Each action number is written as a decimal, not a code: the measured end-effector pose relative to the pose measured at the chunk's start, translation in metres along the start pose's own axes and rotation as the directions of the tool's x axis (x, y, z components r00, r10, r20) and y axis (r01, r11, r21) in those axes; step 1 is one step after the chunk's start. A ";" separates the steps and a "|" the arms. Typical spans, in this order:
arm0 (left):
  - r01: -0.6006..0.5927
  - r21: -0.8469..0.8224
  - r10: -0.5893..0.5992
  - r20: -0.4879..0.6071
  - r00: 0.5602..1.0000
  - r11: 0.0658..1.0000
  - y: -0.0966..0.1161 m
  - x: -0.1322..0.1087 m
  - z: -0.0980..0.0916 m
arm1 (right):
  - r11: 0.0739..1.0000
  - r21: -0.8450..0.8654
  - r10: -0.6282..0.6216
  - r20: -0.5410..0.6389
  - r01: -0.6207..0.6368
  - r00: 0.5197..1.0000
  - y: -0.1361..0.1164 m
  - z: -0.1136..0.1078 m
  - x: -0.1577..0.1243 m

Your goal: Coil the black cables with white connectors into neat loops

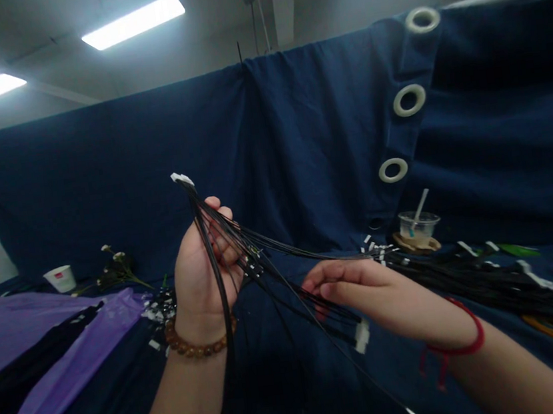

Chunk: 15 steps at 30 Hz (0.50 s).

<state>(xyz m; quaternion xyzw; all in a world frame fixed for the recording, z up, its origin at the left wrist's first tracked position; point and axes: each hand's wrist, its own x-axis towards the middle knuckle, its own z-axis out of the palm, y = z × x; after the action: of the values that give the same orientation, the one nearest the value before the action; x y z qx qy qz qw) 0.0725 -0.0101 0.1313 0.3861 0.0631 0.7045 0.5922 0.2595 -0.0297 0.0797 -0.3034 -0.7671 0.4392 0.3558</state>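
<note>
Black wires, across curled left fingers, against right fingers

2 cups, flowers, blue curtain

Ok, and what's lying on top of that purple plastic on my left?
A long black bundle lies across the purple plastic. Whatever is under the bundle and the plastic is covered, so I can't tell what's there.
</note>
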 end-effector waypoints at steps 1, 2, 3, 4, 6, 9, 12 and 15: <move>-0.010 0.014 0.010 -0.011 1.000 1.000 0.000 -0.001 0.001 | 1.000 0.021 0.010 0.004 -0.010 1.000 0.000 0.000 -0.001; -0.023 0.033 0.024 -0.025 0.999 0.999 0.000 -0.001 0.002 | 0.999 0.040 0.020 0.005 -0.020 1.000 0.000 0.000 -0.001; -0.038 0.057 0.040 -0.036 0.999 0.998 -0.001 -0.002 0.003 | 0.998 0.057 0.030 0.007 -0.030 1.000 -0.001 -0.001 -0.002; -0.052 0.081 0.056 -0.041 0.998 0.995 -0.002 -0.003 0.004 | 0.996 0.074 0.040 0.008 -0.040 0.999 -0.001 -0.001 -0.003; -0.080 0.115 0.083 -0.028 0.996 0.990 -0.003 -0.005 0.005 | 0.992 0.108 0.062 0.022 -0.064 0.998 -0.003 -0.002 -0.004; -0.103 0.129 0.105 -0.010 0.994 0.986 -0.004 -0.005 0.004 | 0.984 0.155 0.079 0.066 -0.089 0.995 -0.005 -0.003 -0.004; -0.153 0.169 0.155 0.002 0.988 0.974 -0.004 -0.002 0.000 | 0.979 0.179 0.083 0.097 -0.099 0.992 -0.006 -0.003 -0.004; -0.217 0.269 0.220 0.018 0.975 0.938 -0.003 0.000 -0.004 | 0.980 0.172 0.087 0.101 -0.103 0.991 -0.005 -0.003 -0.006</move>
<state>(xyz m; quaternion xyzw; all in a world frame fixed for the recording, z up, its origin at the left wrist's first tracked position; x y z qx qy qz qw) 0.0721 -0.0079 0.1269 0.4634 0.1186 0.7530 0.4519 0.2643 -0.0351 0.0840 -0.2863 -0.7254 0.5356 0.3240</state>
